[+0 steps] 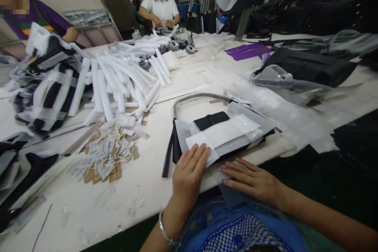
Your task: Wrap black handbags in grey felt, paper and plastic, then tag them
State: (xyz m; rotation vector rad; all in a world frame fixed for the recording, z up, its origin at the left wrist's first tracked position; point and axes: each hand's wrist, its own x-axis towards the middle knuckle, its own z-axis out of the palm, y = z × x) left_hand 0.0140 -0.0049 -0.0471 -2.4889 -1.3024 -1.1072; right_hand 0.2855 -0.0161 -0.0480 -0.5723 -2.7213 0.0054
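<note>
A black handbag (213, 120) lies flat at the near edge of the white table (118, 201), wrapped in white foam sheet (224, 132), its wrapped handle (201, 97) arching away from me. My left hand (189, 175) rests flat on the near left corner of the foam sheet, fingers together. My right hand (251, 179) lies palm down beside it at the table's edge, fingers spread, touching a clear plastic sheet below the bag. Neither hand grips anything.
A heap of paper tags with strings (106, 153) lies left of the bag. Beyond it are white foam tubes (126, 75) and wrapped black bags (50, 86). Clear plastic bags (283, 82), black bags (310, 65) and purple sheets (248, 51) lie right. Other people work at the far side.
</note>
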